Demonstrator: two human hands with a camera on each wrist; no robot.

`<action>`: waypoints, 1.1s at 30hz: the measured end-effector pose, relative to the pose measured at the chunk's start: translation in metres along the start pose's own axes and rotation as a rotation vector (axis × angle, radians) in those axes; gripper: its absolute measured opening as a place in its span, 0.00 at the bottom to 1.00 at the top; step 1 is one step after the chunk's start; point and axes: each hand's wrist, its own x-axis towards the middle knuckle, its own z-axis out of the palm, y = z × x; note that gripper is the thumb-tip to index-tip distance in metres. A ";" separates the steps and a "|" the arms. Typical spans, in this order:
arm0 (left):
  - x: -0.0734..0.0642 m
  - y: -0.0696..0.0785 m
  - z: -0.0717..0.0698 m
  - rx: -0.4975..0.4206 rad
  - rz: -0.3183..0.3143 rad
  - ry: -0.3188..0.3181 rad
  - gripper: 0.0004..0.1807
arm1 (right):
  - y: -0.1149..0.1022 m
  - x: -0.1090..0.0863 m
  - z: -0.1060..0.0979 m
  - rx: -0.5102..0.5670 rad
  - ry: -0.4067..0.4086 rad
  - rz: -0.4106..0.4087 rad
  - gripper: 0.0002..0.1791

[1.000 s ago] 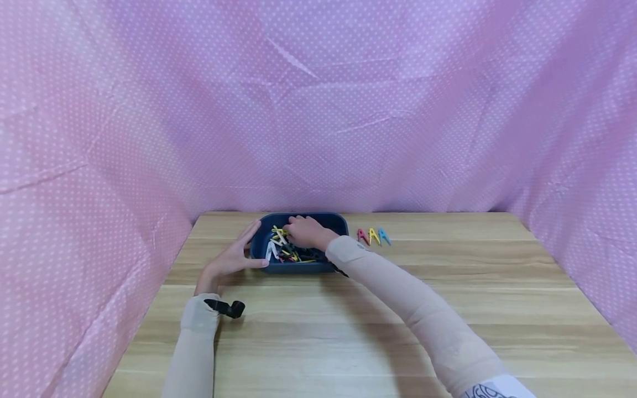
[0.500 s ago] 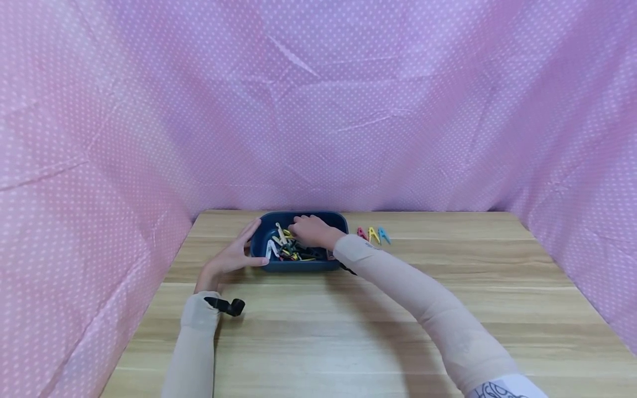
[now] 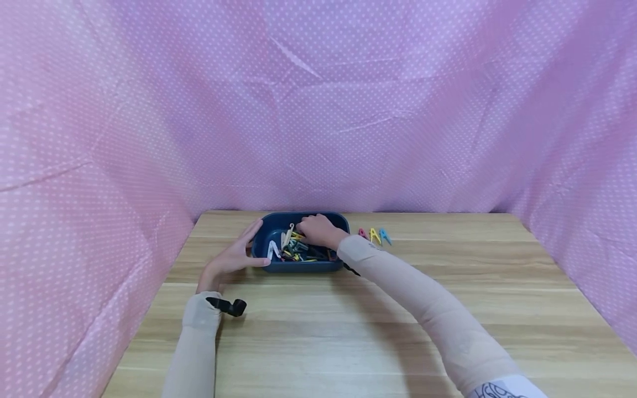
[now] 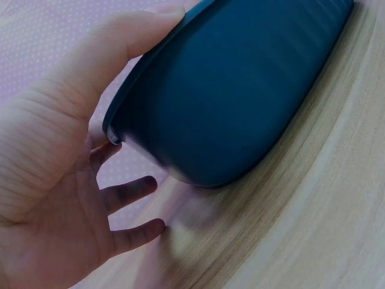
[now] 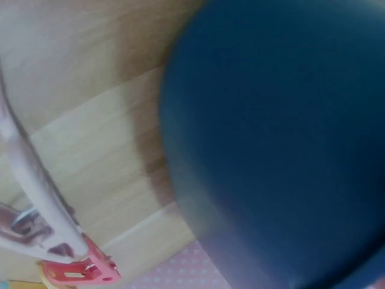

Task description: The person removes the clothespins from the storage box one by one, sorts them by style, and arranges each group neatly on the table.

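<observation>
A dark blue plastic bin stands near the table's far edge, holding a jumble of clothespins in several colours. My left hand spans its left end, thumb on the near rim and index finger by the far rim; the other fingers spread straight beside the wall in the left wrist view. My right hand reaches inside at the right, knuckles up, its fingertips hidden. A white clothespin lies at the left inside. Beside it a cream clothespin leans on the pile.
Right of the bin, a red clothespin, a yellow clothespin and a blue clothespin form a row on the wooden table. A pale clothespin shows close up in the right wrist view. Pink dotted cloth hangs behind.
My right hand has shifted right inside the bin. Clothespins at the pile's left have slid right, and the cream one now stands more upright. My left hand stays at the bin's end.
</observation>
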 end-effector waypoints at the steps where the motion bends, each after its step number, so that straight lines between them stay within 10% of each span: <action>1: 0.000 0.000 0.000 0.005 0.001 -0.003 0.61 | 0.000 0.000 0.001 -0.009 -0.003 0.000 0.09; 18: 0.000 -0.001 0.000 0.008 0.007 0.000 0.61 | 0.003 0.002 0.002 0.040 0.017 0.014 0.08; 33: 0.000 -0.003 0.000 -0.002 -0.003 0.003 0.62 | 0.007 -0.024 -0.013 0.058 0.268 -0.067 0.09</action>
